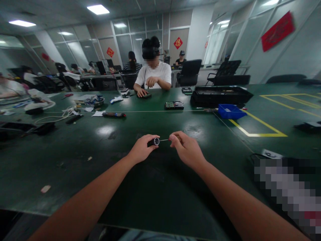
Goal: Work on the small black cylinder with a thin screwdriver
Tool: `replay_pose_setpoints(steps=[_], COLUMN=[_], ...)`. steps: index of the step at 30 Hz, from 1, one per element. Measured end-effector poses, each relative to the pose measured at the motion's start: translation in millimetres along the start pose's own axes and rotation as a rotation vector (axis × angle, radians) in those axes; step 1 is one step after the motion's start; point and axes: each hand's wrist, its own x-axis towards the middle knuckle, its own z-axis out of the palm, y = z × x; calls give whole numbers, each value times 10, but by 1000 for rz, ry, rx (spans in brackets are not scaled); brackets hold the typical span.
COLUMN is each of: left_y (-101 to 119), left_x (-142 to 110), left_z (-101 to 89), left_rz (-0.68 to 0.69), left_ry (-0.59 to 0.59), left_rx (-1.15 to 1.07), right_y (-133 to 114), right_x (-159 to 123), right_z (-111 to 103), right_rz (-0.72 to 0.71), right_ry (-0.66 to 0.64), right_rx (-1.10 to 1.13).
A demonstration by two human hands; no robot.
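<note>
Above the green table, my left hand (pixel 143 147) is closed around a short black cylinder (pixel 155 141) that looks like a flashlight, its silver-rimmed round end turned towards me and to the right. My right hand (pixel 187 147) pinches a thin screwdriver (pixel 164 140), with a bit of red showing at the fingertips. Its slim metal shaft points left, and the tip is at the rim of the cylinder's round end. Whether tip and rim touch, I cannot tell. Most of the screwdriver's handle and the cylinder's rear are hidden by my fingers.
Across the green table (pixel 112 187) sits a person in white (pixel 160 72), hands on a small dark device. A circuit board (pixel 174 105), a blue bin (pixel 230 111) and a long black tray (pixel 222 96) stand ahead. A dark tube-like tool (pixel 114 114) and cables lie left.
</note>
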Motion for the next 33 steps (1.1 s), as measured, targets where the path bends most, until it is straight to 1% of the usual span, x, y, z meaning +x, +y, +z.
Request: replay_pose_setpoints(steps=[4,10,13,17,21,24,29,31,33], left_y=[-1,-17,-25,-24,-8,-4,-10,-7,2], left_x=[-3,-3,-3,-4,0,3,3,1,0], left_z=[6,11,11,17,24,30,25,17,11], left_rz=[9,2,-1,5,17,14,-10,-13,-13], left_ry=[-5,4,23,15,-5,-14,-4,-1,-2], left_rx=[-4,-15,-21,-27,-28,-30,-19,-19,-24], right_y=[10,-18,-36,-6,43,34,-17,-19,-9], right_x=[14,-21,-32,-15,6,-3,-33,-32,-24], right_z=[9,1,-5,13,42,41,18,17,24], right_rz=[23,-86,-109,-61,4,-17,-89,-81,-37], right_ry=[28,-44,-75,-69,-27,-15,-42,-56,-66], right_rx=[-52,-28,-35,-49,-45,-27,35,27,-9])
